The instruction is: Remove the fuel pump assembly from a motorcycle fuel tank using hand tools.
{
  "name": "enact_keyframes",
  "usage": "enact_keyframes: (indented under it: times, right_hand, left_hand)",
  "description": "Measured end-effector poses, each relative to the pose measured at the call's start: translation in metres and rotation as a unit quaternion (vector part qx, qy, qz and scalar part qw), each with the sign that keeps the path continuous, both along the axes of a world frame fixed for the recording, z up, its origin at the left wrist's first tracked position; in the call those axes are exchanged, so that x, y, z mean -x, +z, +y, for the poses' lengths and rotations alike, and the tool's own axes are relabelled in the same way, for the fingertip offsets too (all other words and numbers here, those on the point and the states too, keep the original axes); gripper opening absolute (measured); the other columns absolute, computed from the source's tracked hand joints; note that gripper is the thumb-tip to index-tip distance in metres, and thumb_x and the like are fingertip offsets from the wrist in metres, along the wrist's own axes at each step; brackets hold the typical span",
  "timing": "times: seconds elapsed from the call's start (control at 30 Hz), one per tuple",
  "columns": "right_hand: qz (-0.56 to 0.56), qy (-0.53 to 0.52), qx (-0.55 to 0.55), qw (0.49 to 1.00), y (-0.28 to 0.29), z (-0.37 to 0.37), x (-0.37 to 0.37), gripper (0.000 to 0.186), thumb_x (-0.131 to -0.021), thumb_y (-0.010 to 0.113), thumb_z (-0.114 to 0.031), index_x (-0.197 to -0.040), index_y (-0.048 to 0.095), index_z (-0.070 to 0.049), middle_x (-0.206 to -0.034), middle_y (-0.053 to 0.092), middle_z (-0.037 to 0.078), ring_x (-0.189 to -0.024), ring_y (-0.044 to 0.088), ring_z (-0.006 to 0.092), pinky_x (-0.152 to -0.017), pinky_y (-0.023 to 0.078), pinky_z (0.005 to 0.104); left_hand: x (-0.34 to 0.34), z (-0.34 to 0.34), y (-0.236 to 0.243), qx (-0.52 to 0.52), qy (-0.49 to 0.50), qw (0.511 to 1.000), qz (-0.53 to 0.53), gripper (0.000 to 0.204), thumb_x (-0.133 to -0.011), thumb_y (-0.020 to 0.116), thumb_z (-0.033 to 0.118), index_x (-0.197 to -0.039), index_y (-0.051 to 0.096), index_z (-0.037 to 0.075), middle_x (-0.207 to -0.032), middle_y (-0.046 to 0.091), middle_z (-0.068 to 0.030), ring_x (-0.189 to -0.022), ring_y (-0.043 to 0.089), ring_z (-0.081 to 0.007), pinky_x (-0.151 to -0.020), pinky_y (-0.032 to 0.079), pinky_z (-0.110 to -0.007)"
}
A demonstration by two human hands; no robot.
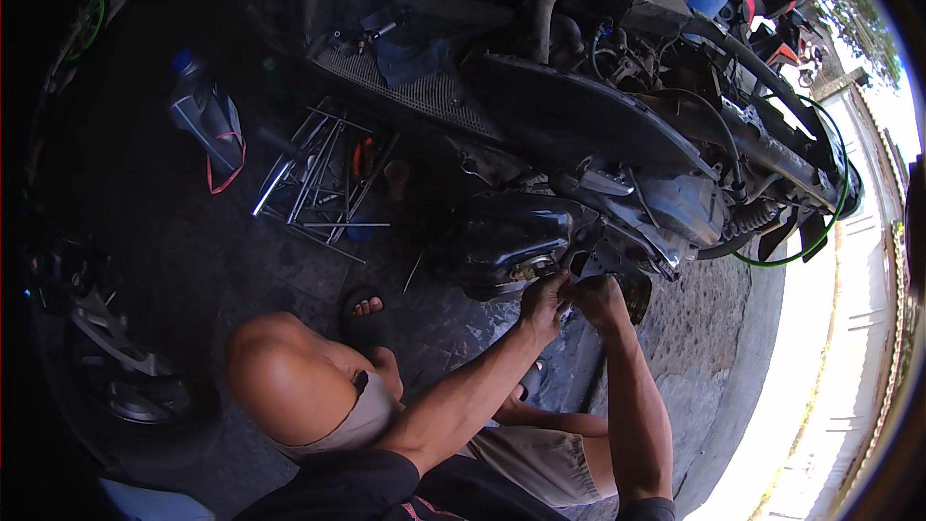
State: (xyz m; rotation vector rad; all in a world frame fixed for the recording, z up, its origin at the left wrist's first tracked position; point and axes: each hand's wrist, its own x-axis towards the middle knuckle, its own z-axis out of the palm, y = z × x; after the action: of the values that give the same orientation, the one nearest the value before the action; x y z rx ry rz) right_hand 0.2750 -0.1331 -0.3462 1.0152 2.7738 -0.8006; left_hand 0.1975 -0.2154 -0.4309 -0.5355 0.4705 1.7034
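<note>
Head camera view shows a scooter [588, 125] across the upper right of the frame, partly stripped: its frame tube [776, 156] and cables lie bare toward the right, so some dismantling looks done. A long dark panel along its side is in place. Work appears midway, at the dark engine casing [511, 230] just right of the frame's centre; how much is left cannot be told.

Just below the casing's round metal fitting [532, 268], the left hand [546, 307] has its fingers bent inward, thumb side uppermost. Close beside it, the right hand [600, 301] has its fingers curled toward the palm, knuckles up. How tightly either hand closes, and on what, is hidden. Metal tools [323, 166] lie in a heap left of centre, with a capped bottle [201, 116] at upper left.
</note>
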Motion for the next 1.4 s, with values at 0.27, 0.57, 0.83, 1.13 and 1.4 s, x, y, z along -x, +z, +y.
enact_keyframes:
  times: [0.27, 0.57, 0.83, 1.13, 1.4]
  right_hand:
    - [0.041, -0.179, 0.28, 0.942, 0.015, -0.005, 0.011, 0.023, -0.078, 0.069, -0.019, -0.087, 0.076, 0.001, -0.082, 0.073, 0.011, -0.075, 0.065, 0.0165, -0.073, 0.05, 0.0306]
    - [0.033, -0.14, 0.269, 0.952, 0.01, -0.007, 0.013, 0.029, -0.082, 0.067, -0.021, -0.092, 0.074, 0.005, -0.084, 0.073, 0.012, -0.078, 0.066, 0.0188, -0.074, 0.05, 0.0319]
    - [0.018, 0.006, 0.168, 0.986, 0.005, 0.008, -0.006, 0.027, -0.087, 0.059, -0.019, -0.1, 0.075, -0.001, -0.093, 0.074, 0.009, -0.079, 0.065, 0.0193, -0.076, 0.049, 0.0313]
    - [0.013, -0.243, 0.326, 0.914, 0.021, -0.008, 0.013, 0.027, -0.086, 0.06, -0.018, -0.101, 0.076, -0.002, -0.093, 0.074, 0.008, -0.08, 0.063, 0.016, -0.078, 0.048, 0.0302]
    - [0.031, -0.219, 0.21, 0.952, 0.004, -0.01, 0.005, 0.027, -0.08, 0.068, -0.02, -0.095, 0.076, 0.002, -0.083, 0.072, 0.011, -0.075, 0.063, 0.0166, -0.074, 0.049, 0.0321]
  left_hand:
    - [0.002, -0.008, 0.005, -0.063, 0.026, 0.997, 0.023, 0.008, -0.093, 0.067, 0.019, -0.096, 0.066, 0.011, -0.09, 0.069, -0.0012, -0.08, 0.064, -0.0111, -0.071, 0.045, -0.026]
    - [0.002, -0.003, -0.001, -0.026, -0.013, 0.997, 0.069, 0.012, -0.095, 0.066, 0.024, -0.098, 0.067, 0.012, -0.09, 0.068, 0.002, -0.073, 0.061, -0.0101, -0.063, 0.043, -0.026]
    - [0.001, -0.003, 0.012, -0.02, -0.011, 0.999, 0.044, 0.012, -0.097, 0.062, 0.02, -0.094, 0.068, 0.011, -0.084, 0.067, 0.0004, -0.072, 0.061, -0.0098, -0.064, 0.046, -0.028]
    - [0.005, 0.003, 0.012, 0.018, 0.021, 1.0, 0.011, 0.023, -0.097, 0.062, 0.031, -0.09, 0.065, 0.01, -0.087, 0.07, -0.0036, -0.076, 0.065, -0.0153, -0.071, 0.05, -0.031]
    - [0.01, 0.012, 0.004, 0.002, -0.002, 0.999, -0.051, 0.03, -0.097, 0.062, 0.04, -0.091, 0.063, 0.011, -0.085, 0.069, -0.0044, -0.079, 0.068, -0.017, -0.068, 0.05, -0.03]
